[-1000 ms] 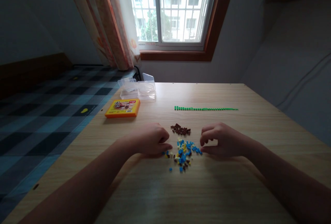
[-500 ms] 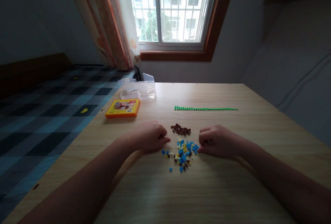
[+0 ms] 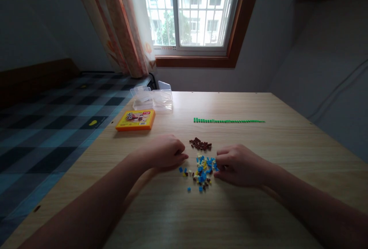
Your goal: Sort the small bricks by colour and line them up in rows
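Note:
A mixed pile of small blue, yellow, cream and brown building bricks (image 3: 202, 175) lies on the table in front of me. My right hand (image 3: 237, 166) is at the pile's right edge, thumb and fingers a little apart and touching or nearly touching the blue bricks. To the left of the pile, my left hand (image 3: 168, 151) rests on the table with its fingers curled closed; whatever may be inside is hidden. Beyond the mixed pile sits a separate heap of dark brown bricks (image 3: 200, 144).
A long row of green bricks (image 3: 224, 121) runs across the far right of the table (image 3: 161, 218). At the back left are a yellow-orange box (image 3: 135, 120) and clear plastic containers (image 3: 153, 99). A bed with a checked cover (image 3: 57, 126) adjoins the left edge.
My right hand has moved left and slightly nearer to me, over the pile's right edge, covering some blue bricks. My left hand has stayed in place.

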Available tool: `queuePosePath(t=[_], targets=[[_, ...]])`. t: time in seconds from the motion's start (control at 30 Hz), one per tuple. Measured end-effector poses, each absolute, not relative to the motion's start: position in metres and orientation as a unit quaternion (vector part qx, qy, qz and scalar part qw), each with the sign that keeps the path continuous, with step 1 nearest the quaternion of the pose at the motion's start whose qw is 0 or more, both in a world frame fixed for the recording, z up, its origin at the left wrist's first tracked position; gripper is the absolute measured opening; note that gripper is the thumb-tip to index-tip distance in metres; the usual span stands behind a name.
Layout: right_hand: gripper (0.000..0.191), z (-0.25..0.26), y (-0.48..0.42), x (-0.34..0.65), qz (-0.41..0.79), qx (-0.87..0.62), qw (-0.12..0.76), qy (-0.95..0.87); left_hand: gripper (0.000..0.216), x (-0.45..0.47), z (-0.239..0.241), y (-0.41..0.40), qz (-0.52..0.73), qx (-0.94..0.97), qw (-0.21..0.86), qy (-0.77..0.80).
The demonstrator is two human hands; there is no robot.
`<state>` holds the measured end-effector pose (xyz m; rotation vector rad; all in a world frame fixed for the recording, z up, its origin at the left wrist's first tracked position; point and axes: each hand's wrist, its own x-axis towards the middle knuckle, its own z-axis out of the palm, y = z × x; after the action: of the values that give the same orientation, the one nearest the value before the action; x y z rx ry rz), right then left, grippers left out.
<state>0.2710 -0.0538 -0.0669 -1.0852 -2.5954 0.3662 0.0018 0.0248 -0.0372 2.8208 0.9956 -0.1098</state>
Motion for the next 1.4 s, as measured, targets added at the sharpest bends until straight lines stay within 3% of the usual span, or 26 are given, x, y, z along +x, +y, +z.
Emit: queuePosePath(t=[0.13,0.27,0.57,1.4], targets=[[0.022,-0.0647,-0.0521,0.2757,0.107,-0.399,0.177,-0.894,0.037,0.0004,-0.0386,0.0255,-0.036,0.94,0.069,0.332],[0.01,-0.0651,-0.0536,0.2767,0.139,-0.355,0.195,-0.903,0.037,-0.0001,-0.0392,0.0262,-0.037,0.939,0.064,0.336],[0.022,-0.0675,-0.0557,0.2768,0.155,-0.296,0.166,-0.928,0.037,0.0007,-0.0368,0.0265,-0.049,0.937,0.061,0.341],[0.022,-0.0715,-0.0534,0.275,0.159,-0.298,0.186,-0.923,0.039,-0.0006,-0.0408,0.0299,-0.031,0.937,0.075,0.341]])
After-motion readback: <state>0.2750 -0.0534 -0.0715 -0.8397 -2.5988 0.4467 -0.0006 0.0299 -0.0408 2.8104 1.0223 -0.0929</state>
